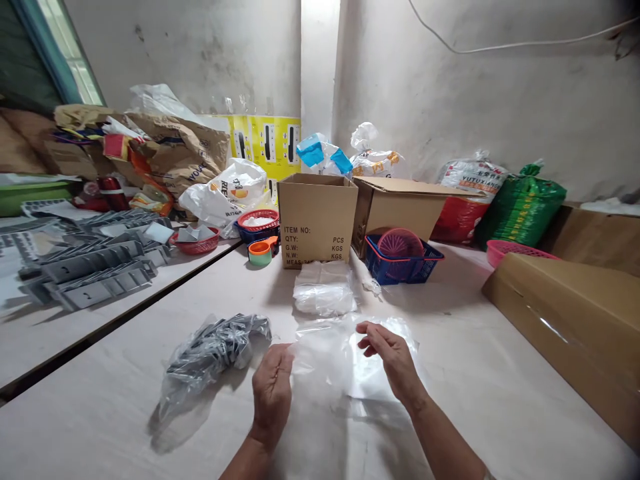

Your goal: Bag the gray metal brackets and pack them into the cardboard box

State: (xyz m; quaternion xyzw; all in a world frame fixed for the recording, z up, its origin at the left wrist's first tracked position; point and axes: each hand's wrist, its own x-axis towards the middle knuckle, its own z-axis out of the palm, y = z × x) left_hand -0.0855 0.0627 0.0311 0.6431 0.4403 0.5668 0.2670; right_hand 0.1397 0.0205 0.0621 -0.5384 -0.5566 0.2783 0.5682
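Observation:
A clear plastic bag (320, 357) hangs over the table, its left edge gripped by my left hand (274, 387). At the bag's right side is my right hand (390, 357), its fingers loosely bent and apart. Beneath that hand lies a sheaf of clear plastic bags (373, 377) with a bright glare on it. Just beyond, a folded bundle of clear plastic bags (323, 288) rests against a cardboard box. To the left of my left hand, a filled plastic bag (213, 353) of grey flat pieces lies on its side.
An upright cardboard box (317, 220) and a blue basket (405, 260) stand at the back. Grey divider-like pieces (100, 260) are heaped on the left table, past a dark gap. An orange-and-green cup (260, 253) sits back left; a large carton (565, 327) flanks the right.

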